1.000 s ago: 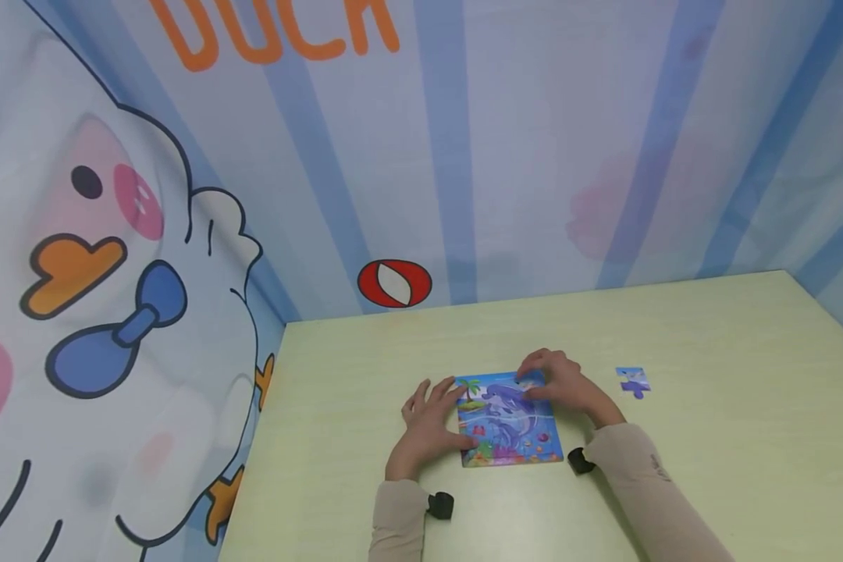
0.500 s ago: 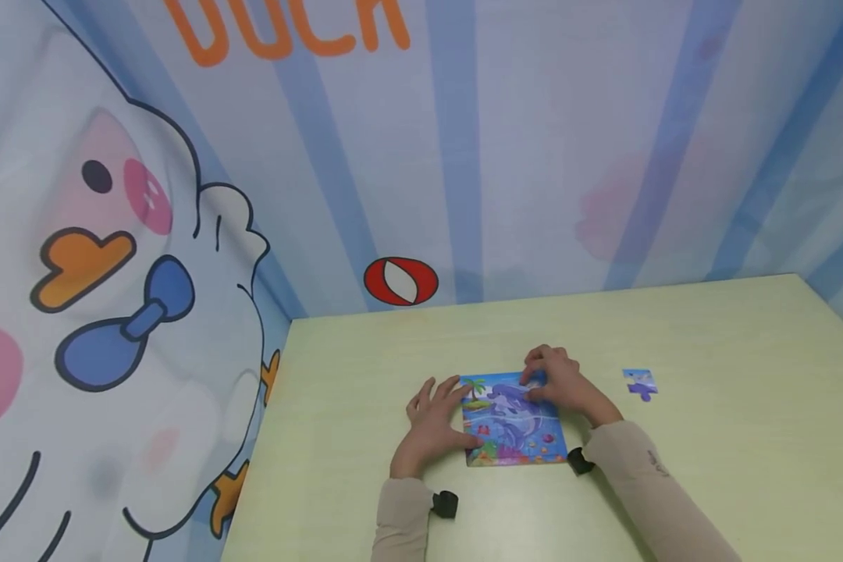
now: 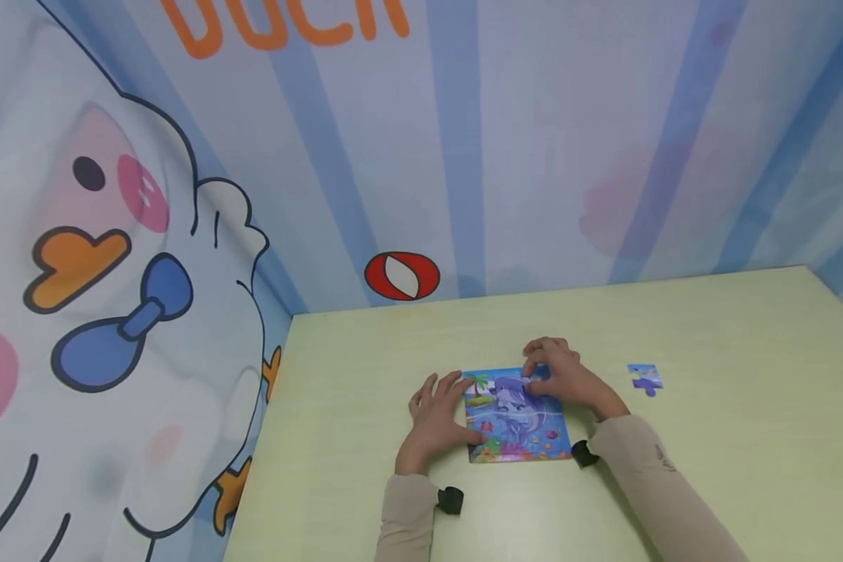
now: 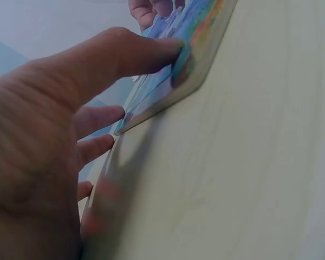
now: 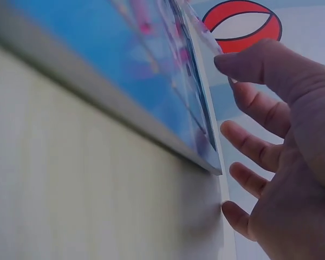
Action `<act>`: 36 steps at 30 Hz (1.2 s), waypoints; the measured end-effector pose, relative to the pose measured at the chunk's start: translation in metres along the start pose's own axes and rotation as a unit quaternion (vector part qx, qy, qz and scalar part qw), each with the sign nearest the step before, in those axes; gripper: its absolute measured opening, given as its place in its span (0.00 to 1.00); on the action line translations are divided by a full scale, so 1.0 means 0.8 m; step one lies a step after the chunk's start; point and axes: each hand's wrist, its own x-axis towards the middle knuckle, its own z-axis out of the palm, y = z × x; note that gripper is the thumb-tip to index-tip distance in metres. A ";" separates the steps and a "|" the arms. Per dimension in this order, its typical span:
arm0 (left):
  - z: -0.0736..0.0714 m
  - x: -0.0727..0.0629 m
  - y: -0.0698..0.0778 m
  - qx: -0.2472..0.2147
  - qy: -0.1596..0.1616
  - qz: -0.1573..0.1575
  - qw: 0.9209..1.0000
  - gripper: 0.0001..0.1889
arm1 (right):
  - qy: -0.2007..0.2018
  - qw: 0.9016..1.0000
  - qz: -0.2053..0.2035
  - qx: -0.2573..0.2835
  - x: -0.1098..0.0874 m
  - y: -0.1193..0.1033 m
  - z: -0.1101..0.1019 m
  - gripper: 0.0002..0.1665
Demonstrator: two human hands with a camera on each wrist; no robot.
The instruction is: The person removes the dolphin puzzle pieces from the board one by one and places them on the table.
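Note:
A square jigsaw puzzle (image 3: 553, 441) with a dolphin and sea picture lies on the table between both hands. My left hand (image 3: 432, 425) rests along its left side, fingers spread; the thumb lies over the lower left part and the index finger reaches the upper left corner. Over the puzzle's upper part, my right hand (image 3: 565, 378) pinches a thin puzzle piece (image 5: 203, 26) between thumb and index finger. In the right wrist view this piece is tilted up from the puzzle face, while the other fingers spread past the far edge. The fingers hide the puzzle's upper right area.
Another loose section of jigsaw (image 3: 648, 381), blue and purple, lies on the pale table (image 3: 730, 437) to the right of the right hand. A printed cloth (image 3: 548, 156) with blue stripes and a cartoon duck stands behind and at the left.
The head view has shifted slightly. Over the puzzle's upper middle, the picture near the right fingertips looks different, with a paler patch there now. The left hand keeps its place on the puzzle.

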 end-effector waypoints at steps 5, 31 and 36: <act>0.000 0.003 0.000 0.000 0.004 0.008 1.000 0.48 | 0.004 1.000 -0.007 0.009 0.000 -0.003 -0.007 0.04; 0.003 0.006 -0.005 0.014 -0.003 -0.001 1.000 0.49 | 0.031 0.998 -0.018 0.053 -0.011 -0.002 -0.013 0.06; 0.002 0.003 -0.003 0.005 -0.001 0.001 1.000 0.49 | 0.045 0.998 -0.025 0.044 -0.017 -0.001 -0.013 0.08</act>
